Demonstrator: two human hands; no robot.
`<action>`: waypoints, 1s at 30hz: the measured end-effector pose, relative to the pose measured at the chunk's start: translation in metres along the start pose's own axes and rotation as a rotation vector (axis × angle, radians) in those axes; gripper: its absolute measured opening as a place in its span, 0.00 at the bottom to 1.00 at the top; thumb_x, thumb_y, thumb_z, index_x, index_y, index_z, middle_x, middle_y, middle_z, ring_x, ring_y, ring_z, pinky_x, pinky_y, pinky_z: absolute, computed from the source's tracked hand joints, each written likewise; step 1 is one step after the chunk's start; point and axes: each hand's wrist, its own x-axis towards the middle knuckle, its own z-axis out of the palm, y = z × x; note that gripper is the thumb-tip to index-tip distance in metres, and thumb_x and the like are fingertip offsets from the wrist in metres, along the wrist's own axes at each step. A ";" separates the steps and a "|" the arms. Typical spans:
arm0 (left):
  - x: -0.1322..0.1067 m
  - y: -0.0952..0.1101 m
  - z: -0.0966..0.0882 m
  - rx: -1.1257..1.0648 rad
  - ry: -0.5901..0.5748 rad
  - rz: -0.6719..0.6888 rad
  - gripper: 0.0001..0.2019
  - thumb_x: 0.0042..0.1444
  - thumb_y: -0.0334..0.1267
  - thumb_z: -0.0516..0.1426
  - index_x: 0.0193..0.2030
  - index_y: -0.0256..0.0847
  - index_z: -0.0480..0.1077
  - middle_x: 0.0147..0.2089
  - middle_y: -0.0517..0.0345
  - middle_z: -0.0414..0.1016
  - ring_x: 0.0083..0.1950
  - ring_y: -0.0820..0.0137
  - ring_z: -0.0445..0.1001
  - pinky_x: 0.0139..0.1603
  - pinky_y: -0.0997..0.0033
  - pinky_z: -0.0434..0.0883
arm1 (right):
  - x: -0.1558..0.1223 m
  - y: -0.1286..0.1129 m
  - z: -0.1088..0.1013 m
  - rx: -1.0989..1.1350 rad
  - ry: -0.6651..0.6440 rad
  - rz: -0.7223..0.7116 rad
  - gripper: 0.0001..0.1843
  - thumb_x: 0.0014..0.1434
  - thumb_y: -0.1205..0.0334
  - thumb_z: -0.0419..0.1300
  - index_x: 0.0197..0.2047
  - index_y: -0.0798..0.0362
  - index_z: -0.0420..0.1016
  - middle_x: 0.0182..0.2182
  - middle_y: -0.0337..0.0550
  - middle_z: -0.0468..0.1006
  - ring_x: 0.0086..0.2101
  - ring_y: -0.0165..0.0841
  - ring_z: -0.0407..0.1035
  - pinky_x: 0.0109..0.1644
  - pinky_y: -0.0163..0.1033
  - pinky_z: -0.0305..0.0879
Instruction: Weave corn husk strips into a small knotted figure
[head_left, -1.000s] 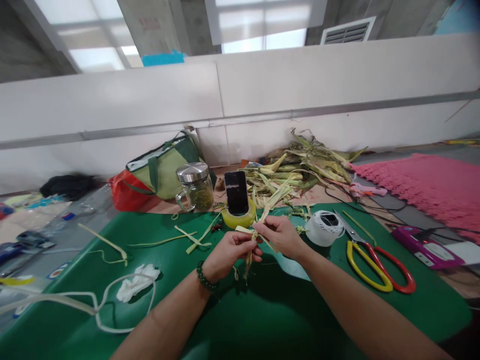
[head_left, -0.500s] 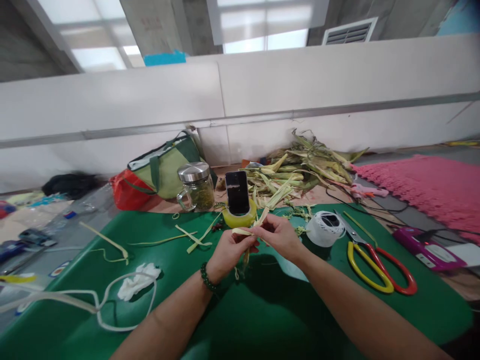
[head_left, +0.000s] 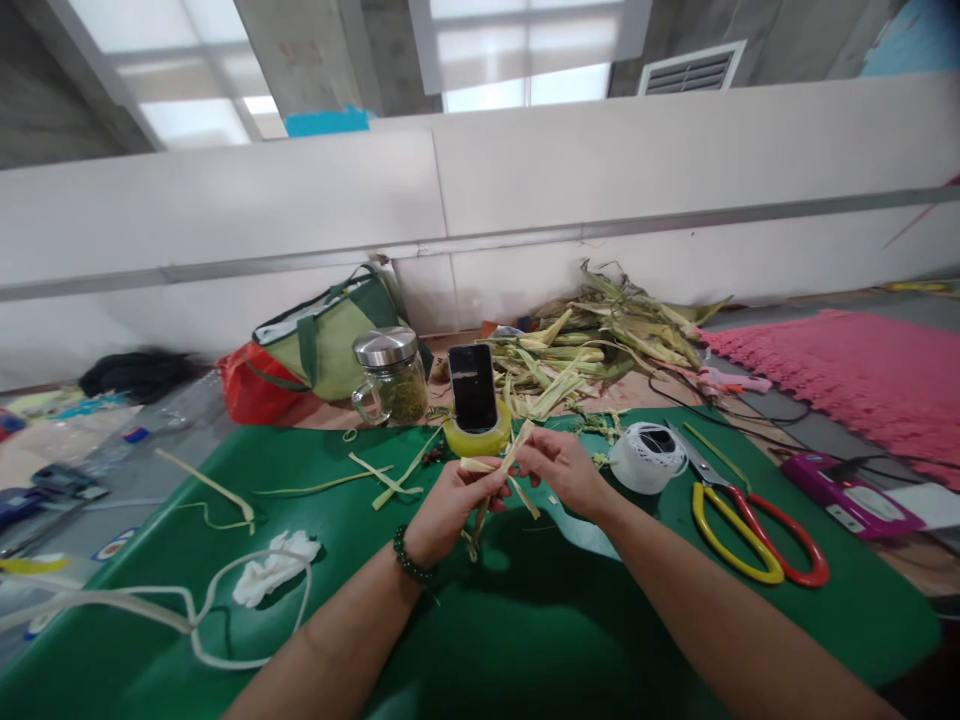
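Pale corn husk strips cross between my two hands, above the green mat. My left hand, with a dark green bead bracelet at its wrist, is closed on the strips at their crossing. Several husk ends hang below it, one darker and twisted. My right hand pinches the upper part of a strip between thumb and fingers. Just behind them a phone leans upright on a roll of yellow tape. The strip parts inside the left fingers are hidden.
A heap of corn husks lies at the back. A glass mug stands left of the phone. To the right are a white tape roll and scissors. A crumpled tissue and white cord lie left.
My right hand has moved slightly right, away from my left, and its fingers are more gathered. More of the crossed husk strips shows between the hands, with one end pointing down to the right.
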 end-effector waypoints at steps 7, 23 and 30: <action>-0.001 0.001 -0.001 0.012 -0.004 0.017 0.18 0.36 0.48 0.67 0.27 0.33 0.76 0.22 0.57 0.71 0.24 0.75 0.66 0.28 0.75 0.65 | 0.000 0.001 0.004 0.075 -0.028 0.002 0.16 0.48 0.50 0.64 0.30 0.56 0.72 0.24 0.38 0.73 0.24 0.27 0.66 0.27 0.33 0.63; 0.000 0.003 0.002 -0.055 0.101 0.007 0.20 0.32 0.50 0.68 0.24 0.32 0.74 0.20 0.58 0.71 0.21 0.75 0.68 0.25 0.75 0.66 | 0.006 0.008 -0.002 0.142 0.058 0.021 0.23 0.53 0.41 0.58 0.25 0.55 0.67 0.17 0.33 0.66 0.16 0.22 0.57 0.21 0.30 0.54; -0.002 0.006 -0.002 -0.099 0.182 0.057 0.20 0.32 0.47 0.69 0.27 0.32 0.74 0.26 0.56 0.76 0.23 0.77 0.69 0.25 0.77 0.66 | 0.008 0.010 -0.005 0.109 0.237 -0.006 0.28 0.53 0.36 0.54 0.30 0.56 0.71 0.16 0.35 0.66 0.15 0.23 0.57 0.18 0.30 0.53</action>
